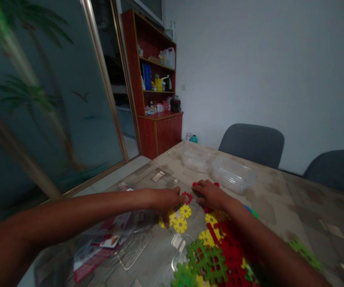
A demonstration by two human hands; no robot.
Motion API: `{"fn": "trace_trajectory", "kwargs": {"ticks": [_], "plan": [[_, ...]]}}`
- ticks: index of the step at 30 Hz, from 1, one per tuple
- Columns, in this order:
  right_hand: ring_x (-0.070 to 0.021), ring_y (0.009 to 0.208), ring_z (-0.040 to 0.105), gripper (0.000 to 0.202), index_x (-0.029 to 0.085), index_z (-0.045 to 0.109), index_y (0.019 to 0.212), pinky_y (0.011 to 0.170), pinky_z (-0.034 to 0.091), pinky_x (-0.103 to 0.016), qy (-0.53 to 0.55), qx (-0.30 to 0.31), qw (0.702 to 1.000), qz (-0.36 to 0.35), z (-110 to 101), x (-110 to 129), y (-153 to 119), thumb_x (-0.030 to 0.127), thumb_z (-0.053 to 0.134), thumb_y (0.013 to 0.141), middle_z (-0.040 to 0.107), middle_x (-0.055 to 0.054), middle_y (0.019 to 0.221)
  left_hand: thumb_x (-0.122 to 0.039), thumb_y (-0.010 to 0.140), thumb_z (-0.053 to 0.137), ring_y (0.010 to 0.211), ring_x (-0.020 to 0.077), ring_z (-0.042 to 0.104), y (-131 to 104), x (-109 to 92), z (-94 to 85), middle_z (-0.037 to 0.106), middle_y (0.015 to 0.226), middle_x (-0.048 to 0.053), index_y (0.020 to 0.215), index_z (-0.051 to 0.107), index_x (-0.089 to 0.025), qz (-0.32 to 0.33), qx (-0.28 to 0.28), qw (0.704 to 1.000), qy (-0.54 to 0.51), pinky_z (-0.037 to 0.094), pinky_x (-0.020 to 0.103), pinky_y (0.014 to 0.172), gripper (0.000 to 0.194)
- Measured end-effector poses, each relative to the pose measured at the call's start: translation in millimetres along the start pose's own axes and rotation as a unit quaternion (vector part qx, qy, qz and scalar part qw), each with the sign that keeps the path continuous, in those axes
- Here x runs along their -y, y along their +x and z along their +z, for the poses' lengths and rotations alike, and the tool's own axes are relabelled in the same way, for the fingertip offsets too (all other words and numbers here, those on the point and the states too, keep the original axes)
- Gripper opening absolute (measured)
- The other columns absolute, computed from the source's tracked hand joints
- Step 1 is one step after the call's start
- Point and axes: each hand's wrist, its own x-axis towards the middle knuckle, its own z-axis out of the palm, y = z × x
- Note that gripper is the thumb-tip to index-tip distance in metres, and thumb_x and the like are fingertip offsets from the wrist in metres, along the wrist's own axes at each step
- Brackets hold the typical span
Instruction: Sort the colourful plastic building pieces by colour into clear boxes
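Over the table (275,203), through the head view, I have both hands low among the plastic pieces. My left hand (165,200) is half-curled, a finger angled down over the yellow discs (180,225) and other fingertips beside a small red ring (187,198); whether it grips anything I cannot tell. My right hand (212,194) bends its fingers over red pieces (207,209) that peek out around it, and it hides whether one is pinched. Several discs lie flat between my forearms, probably so that either hand can reach them. By my right forearm, the red pile (234,239) and green lattices (213,263) look grouped by colour, perhaps keeping like with like. Two clear tubs (234,175) stand beyond, seemingly parked clear of my fingers.
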Motion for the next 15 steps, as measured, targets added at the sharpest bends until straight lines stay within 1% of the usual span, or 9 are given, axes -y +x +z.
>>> {"fn": "trace_trajectory", "kwargs": {"ticks": [2, 5, 8, 11, 13, 15], "plan": [[-0.0287, 0.109, 0.055, 0.038, 0.019, 0.064, 0.12, 0.095, 0.043, -0.042, 0.015, 0.011, 1.0, -0.009, -2, -1, -17, 0.022, 0.064, 0.082, 0.06, -0.013, 0.119, -0.029, 0.06, 0.091, 0.099, 0.0268, 0.06, 6, -9, 0.2, 0.053, 0.123, 0.011, 0.12, 0.05, -0.021, 0.013, -0.008, 1.0, -0.008, 0.051, 0.032, 0.08, 0.073], [-0.0251, 0.102, 0.058, 0.026, 0.019, 0.069, 0.106, 0.091, 0.046, -0.037, 0.04, 0.02, 0.999, -0.014, -4, 1, -45, 0.019, 0.061, 0.082, 0.062, -0.01, 0.107, -0.026, 0.063, 0.09, 0.101, 0.0273, 0.059, 18, -29, 1.8, 0.053, 0.123, 0.012, 0.114, 0.054, -0.018, 0.043, -0.015, 0.999, -0.011, 0.051, 0.031, 0.079, 0.062], [-0.024, 0.098, 0.059, 0.019, 0.02, 0.069, 0.098, 0.088, 0.048, -0.036, 0.055, 0.018, 0.998, -0.002, -3, 2, -76, 0.019, 0.057, 0.083, 0.063, -0.009, 0.102, -0.025, 0.07, 0.085, 0.101, 0.0277, 0.06, 34, -56, 5.0, 0.056, 0.121, 0.013, 0.117, 0.055, -0.017, 0.079, -0.023, 0.997, -0.012, 0.051, 0.031, 0.078, 0.057], [-0.0239, 0.096, 0.06, 0.015, 0.021, 0.068, 0.091, 0.086, 0.049, -0.037, 0.083, 0.019, 0.996, 0.006, 0, -1, -106, 0.023, 0.054, 0.085, 0.064, -0.008, 0.101, -0.023, 0.073, 0.082, 0.103, 0.0285, 0.061, 47, -82, 6.0, 0.058, 0.119, 0.012, 0.122, 0.054, -0.019, 0.138, -0.048, 0.989, -0.016, 0.051, 0.033, 0.08, 0.056], [-0.0233, 0.09, 0.061, 0.016, 0.021, 0.066, 0.084, 0.083, 0.049, -0.037, 0.119, 0.03, 0.992, 0.005, -1, -7, -123, 0.027, 0.052, 0.087, 0.065, -0.008, 0.096, -0.025, 0.076, 0.08, 0.108, 0.0297, 0.061, 47, -90, 2.0, 0.06, 0.121, 0.013, 0.121, 0.056, -0.016, 0.183, -0.061, 0.981, -0.016, 0.052, 0.035, 0.084, 0.052], [-0.0226, 0.086, 0.062, 0.02, 0.021, 0.065, 0.08, 0.081, 0.05, -0.036, 0.162, 0.038, 0.986, 0.001, -4, -14, -135, 0.032, 0.05, 0.088, 0.066, -0.007, 0.091, -0.027, 0.081, 0.077, 0.116, 0.0292, 0.059, 35, -86, -6.3, 0.058, 0.13, 0.015, 0.122, 0.057, -0.014, 0.205, -0.067, 0.976, -0.018, 0.051, 0.034, 0.092, 0.048]]}}
